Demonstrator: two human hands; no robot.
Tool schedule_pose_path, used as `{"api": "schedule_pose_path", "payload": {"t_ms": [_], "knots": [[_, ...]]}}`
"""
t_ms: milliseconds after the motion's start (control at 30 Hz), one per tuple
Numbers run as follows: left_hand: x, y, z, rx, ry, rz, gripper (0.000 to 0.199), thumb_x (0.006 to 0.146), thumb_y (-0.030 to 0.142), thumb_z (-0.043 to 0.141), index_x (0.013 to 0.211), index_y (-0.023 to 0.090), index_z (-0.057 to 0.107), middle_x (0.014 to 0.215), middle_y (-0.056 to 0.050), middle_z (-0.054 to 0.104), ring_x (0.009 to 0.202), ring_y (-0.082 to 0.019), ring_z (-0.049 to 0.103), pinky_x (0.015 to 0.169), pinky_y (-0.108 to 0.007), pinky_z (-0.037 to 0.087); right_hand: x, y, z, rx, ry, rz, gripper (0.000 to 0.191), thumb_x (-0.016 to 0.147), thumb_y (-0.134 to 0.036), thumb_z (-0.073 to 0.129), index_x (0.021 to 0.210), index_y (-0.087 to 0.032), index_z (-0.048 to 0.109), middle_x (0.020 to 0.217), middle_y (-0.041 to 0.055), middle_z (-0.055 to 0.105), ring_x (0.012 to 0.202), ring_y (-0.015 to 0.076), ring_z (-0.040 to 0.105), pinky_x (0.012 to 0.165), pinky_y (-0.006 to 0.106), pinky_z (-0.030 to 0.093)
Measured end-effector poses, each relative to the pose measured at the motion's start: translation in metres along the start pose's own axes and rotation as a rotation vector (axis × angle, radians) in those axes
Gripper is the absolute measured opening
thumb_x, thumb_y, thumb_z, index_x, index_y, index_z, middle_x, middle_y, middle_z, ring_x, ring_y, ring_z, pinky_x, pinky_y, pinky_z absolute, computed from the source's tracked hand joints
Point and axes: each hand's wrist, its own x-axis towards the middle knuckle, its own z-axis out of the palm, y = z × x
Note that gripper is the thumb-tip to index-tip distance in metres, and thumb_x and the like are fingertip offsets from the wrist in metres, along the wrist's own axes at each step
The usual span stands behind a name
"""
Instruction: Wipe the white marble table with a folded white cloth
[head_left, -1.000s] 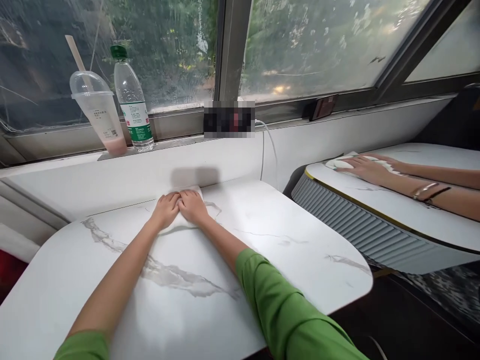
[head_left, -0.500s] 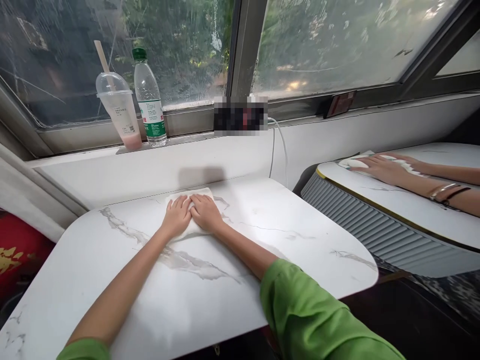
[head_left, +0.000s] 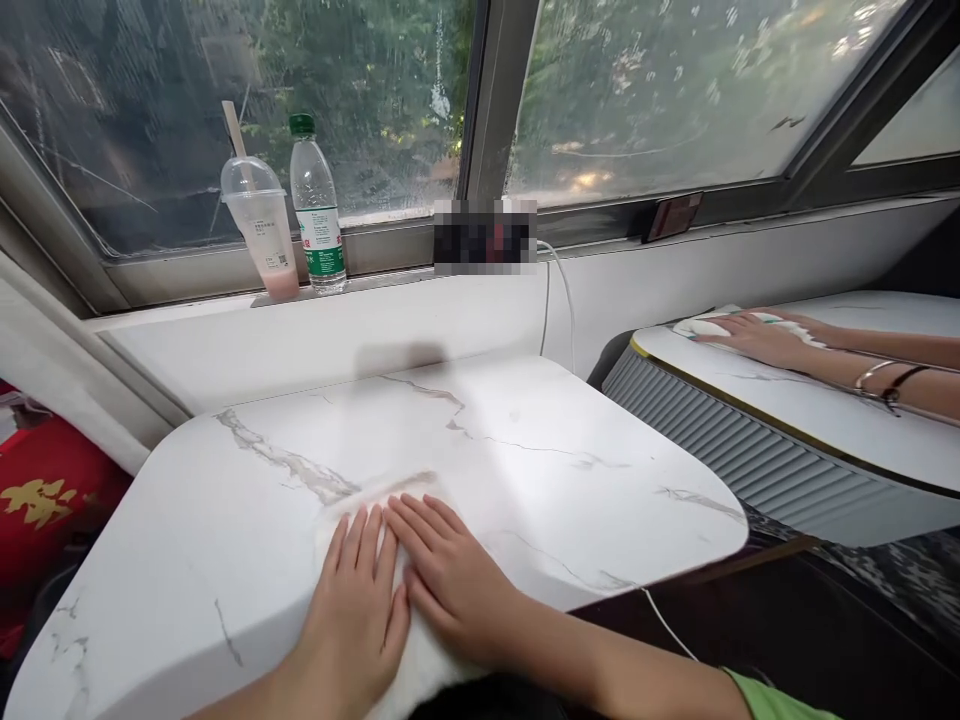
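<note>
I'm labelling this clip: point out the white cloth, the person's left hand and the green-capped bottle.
White cloth (head_left: 433,660), head view: its near part.
Left hand (head_left: 354,605), head view: its back.
Green-capped bottle (head_left: 321,228), head view: its labelled middle.

white cloth (head_left: 429,660), spread flat, partly hidden, on a white, grey-veined tabletop (head_left: 555,430)

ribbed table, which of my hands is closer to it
Right. Your right hand lies flat on the cloth, to the left of the ribbed table; your left hand lies beside it, farther from that table.
</note>
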Motion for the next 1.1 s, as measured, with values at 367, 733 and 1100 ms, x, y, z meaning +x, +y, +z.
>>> {"api": "schedule_pose_path", "payload": {"t_ms": [367,733,1100], "knots": [[0.055,-0.072,0.022,-0.18,-0.127,-0.338,0.05,0.094,0.022,0.025,0.142,0.012,0.033,0.148,-0.014,0.036,0.141,-0.026,0.025,0.113,-0.054,0.021,0.091,0.03,0.023,-0.02,-0.048,-0.043,0.058,0.087,-0.022,0.035,0.141,-0.001,0.037,0.144,0.0177,0.042,0.136,0.0268,0.035,0.113,0.047,0.027],[0.139,-0.179,0.045,-0.197,0.098,-0.41,0.034,0.085,0.01,0.029,0.107,0.017,0.054,0.114,-0.011,0.061,0.109,-0.023,0.055,0.103,-0.041,0.037,0.225,0.091,0.053,-0.067,0.059,-0.029,0.042,0.086,-0.017,0.039,0.124,-0.01,0.053,0.124,0.013,0.06,0.117,0.0217,0.051,0.103,0.035,0.032],[0.138,-0.189,0.05,-0.152,-0.106,-0.303,0.046,0.09,0.015,0.028,0.134,0.013,0.042,0.146,-0.01,0.04,0.137,-0.019,0.031,0.116,-0.042,0.017,0.217,0.086,0.063,-0.154,0.117,0.121,0.043,0.088,-0.019,0.036,0.124,-0.002,0.054,0.131,0.0177,0.056,0.125,0.0266,0.045,0.108,0.038,0.026]]}}
